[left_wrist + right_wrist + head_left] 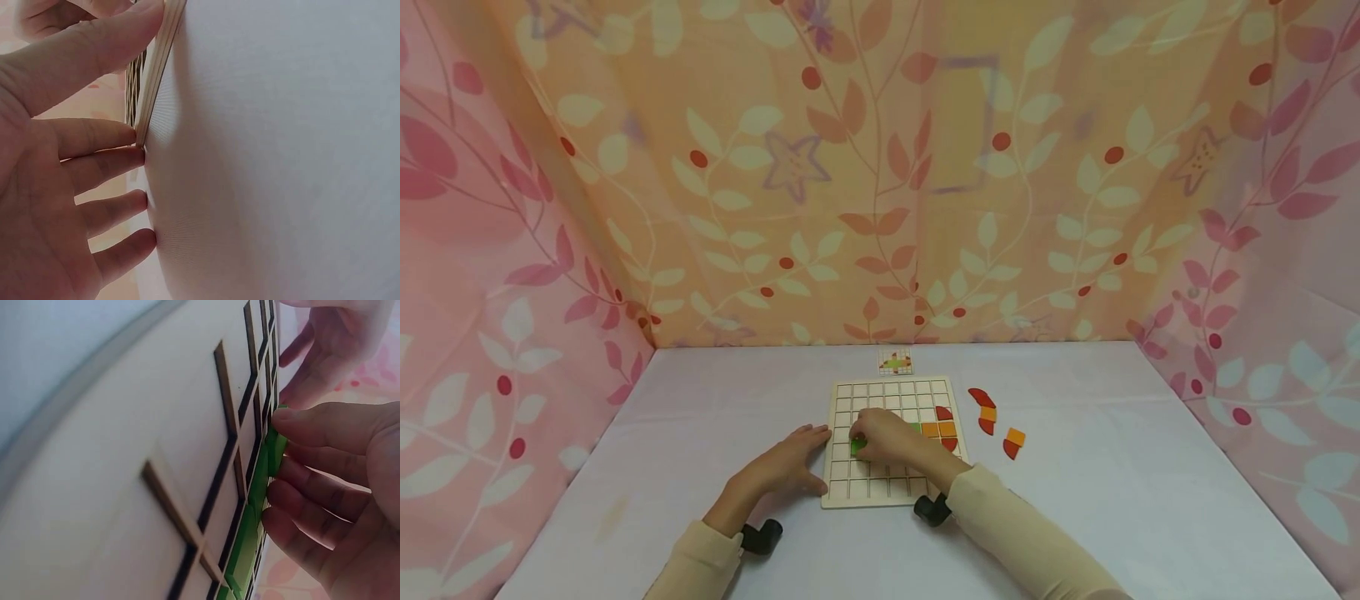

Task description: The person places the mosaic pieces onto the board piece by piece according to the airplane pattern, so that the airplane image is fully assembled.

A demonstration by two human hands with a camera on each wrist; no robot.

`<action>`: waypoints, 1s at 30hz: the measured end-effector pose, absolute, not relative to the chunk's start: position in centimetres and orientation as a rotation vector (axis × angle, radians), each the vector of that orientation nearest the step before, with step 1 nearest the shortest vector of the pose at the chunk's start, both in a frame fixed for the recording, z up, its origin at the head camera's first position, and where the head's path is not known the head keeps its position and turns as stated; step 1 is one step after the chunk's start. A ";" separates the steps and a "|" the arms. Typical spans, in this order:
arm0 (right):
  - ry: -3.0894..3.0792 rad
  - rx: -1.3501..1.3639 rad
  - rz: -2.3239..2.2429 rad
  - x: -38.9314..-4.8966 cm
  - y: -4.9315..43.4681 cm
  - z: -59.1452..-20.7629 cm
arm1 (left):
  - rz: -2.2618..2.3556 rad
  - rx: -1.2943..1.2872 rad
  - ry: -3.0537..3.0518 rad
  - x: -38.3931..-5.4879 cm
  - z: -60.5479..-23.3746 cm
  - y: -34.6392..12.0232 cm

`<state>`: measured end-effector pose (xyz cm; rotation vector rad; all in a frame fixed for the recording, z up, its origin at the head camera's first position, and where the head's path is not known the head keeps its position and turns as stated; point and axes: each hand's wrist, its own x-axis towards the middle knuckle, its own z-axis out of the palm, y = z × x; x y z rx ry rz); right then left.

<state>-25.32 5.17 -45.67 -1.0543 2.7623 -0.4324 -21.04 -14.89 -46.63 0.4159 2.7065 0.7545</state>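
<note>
My right hand (pixel 883 435) is over the left half of a wooden grid board (pixel 880 492), its thumb and fingers pinching a green tile (pixel 275 453) at the board's surface. Other green tiles (pixel 245 547) lie in a row beside it, partly hidden by the hand in the head view. Farther right on the board sit two orange squares (pixel 931 430), with a red quarter-round tile (pixel 943 413) above and another red tile (pixel 950 445) below. Along the board's left edge, my left hand (pixel 786 462) rests with fingers spread, its thumb and fingertips touching the edge.
Right of the board lie loose red tiles (pixel 979 397) and orange tiles (pixel 1016 437) on the white tabletop (pixel 1112 483). A small pattern card (pixel 896 362) stands behind the board's far edge. Patterned cloth (pixel 880 208) walls the table at the back and sides.
</note>
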 end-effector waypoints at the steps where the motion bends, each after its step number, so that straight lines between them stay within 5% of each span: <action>1: 2.766 -1.057 -0.420 -25.3 5.1 -45.7 | 0.754 0.417 2.706 -21.0 -46.6 -14.9; 30: 2.777 -1.045 -0.479 -25.3 6.1 -45.2 | 0.728 0.412 2.704 -21.3 -46.8 -14.9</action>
